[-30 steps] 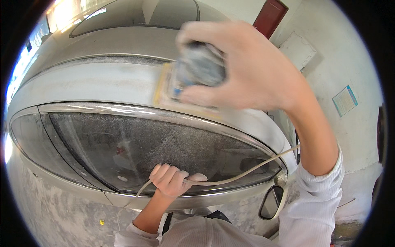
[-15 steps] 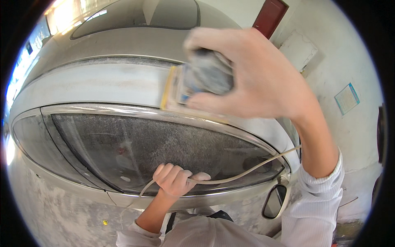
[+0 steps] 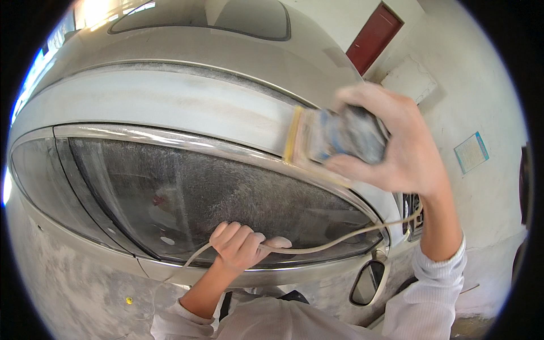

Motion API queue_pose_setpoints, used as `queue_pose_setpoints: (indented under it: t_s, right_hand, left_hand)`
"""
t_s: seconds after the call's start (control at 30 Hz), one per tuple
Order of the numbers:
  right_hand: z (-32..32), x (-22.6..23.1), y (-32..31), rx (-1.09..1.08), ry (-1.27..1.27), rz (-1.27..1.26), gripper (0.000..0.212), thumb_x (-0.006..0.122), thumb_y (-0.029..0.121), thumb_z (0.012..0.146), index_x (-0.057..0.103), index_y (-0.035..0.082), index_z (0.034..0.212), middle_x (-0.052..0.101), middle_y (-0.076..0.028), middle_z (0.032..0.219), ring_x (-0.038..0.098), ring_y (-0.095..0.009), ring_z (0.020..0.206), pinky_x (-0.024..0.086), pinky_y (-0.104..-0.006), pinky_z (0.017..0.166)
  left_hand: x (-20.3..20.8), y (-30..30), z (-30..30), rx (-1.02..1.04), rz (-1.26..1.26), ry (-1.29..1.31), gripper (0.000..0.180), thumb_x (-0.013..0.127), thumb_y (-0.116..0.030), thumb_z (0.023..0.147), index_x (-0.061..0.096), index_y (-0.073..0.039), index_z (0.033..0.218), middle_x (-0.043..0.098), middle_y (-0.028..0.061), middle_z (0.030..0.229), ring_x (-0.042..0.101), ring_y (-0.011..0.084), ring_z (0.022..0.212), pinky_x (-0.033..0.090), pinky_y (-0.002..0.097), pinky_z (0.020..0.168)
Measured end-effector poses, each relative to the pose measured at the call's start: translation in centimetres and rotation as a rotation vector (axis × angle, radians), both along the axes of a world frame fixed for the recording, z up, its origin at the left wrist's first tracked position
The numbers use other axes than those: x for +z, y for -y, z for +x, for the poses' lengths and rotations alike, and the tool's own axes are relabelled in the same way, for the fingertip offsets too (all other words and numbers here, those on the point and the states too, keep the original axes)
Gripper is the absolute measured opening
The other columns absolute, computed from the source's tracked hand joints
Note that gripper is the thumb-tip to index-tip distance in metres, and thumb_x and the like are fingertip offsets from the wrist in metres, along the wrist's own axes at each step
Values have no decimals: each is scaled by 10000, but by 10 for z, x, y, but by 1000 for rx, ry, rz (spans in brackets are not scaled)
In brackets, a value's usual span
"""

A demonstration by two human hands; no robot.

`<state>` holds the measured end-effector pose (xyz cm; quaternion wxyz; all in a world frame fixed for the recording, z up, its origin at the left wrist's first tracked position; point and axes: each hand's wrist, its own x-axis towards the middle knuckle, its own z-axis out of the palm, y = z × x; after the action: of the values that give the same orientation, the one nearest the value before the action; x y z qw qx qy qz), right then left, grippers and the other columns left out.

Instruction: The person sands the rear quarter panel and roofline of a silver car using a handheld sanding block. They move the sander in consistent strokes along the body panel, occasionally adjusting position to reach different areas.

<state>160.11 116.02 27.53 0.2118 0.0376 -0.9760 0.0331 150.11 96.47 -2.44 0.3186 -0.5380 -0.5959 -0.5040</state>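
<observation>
My right hand [image 3: 399,144] is wrapped round a sander [image 3: 360,133], a dark-topped tool blurred by motion. Its flat pad, with a yellowish edge, rests on the car's pale, dull roof rail [image 3: 187,102] above the side window. Down by the window's lower edge, my left hand [image 3: 241,243] is closed round a thin beige hose [image 3: 345,232]. This hose runs right across the dusty side window [image 3: 226,187] and up near my right wrist. From the left hand its other end drops toward the floor.
The car's tan roof [image 3: 215,48] curves away behind the rail. A side mirror [image 3: 367,283] sticks out at the lower right. On the right is a white wall [image 3: 470,102] with a posted sheet [image 3: 471,153], and a dark red door [image 3: 374,37] farther back. A small yellow item [image 3: 129,301] lies on the floor.
My right hand has moved the sander right and somewhat down in view, along the rail toward the front. The view has shifted slightly. My left hand keeps its hold on the hose.
</observation>
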Motion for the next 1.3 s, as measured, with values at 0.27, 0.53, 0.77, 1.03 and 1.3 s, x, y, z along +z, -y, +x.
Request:
queue_pose_setpoints:
  t_s: [0.27,0.53,0.77,1.03,1.3]
  right_hand:
    - [-60,14,12,-13,134,-139,478,876,269,775,667,9,1117,679,-184,864,655,-326,775,536,-416,748]
    - [6,-3,-12,-37,51,-13,558,957,192,699,682,4,1147,702,-170,1025,653,-401,889,556,-427,831]
    - [75,-26,-39,-122,32,-93,595,976,219,655,692,23,1140,666,-141,968,626,-363,840,520,-411,781]
    - [116,-32,-53,-159,54,-152,628,987,235,668,687,35,1182,659,-141,948,649,-344,791,526,-413,730]
    - [97,-42,-64,-91,-3,-125,578,964,208,681,678,-3,1136,673,-140,985,634,-347,854,520,-417,786]
  left_hand:
    - [2,-1,2,33,-8,-8,582,967,-462,827,487,-171,672,380,-11,587,381,212,524,252,362,529]
    - [0,4,1,39,-91,-31,591,965,-509,819,503,-164,691,394,-4,599,402,220,539,284,368,545]
    - [1,4,2,81,-129,-70,581,932,-539,863,515,-167,704,414,-13,615,394,206,552,285,369,553]
    - [-1,6,5,93,-143,-63,561,921,-548,878,534,-173,724,430,-16,632,412,208,561,300,365,564]
    - [0,10,5,109,-181,-39,482,958,-479,804,600,-161,760,480,-3,678,464,244,591,332,402,587]
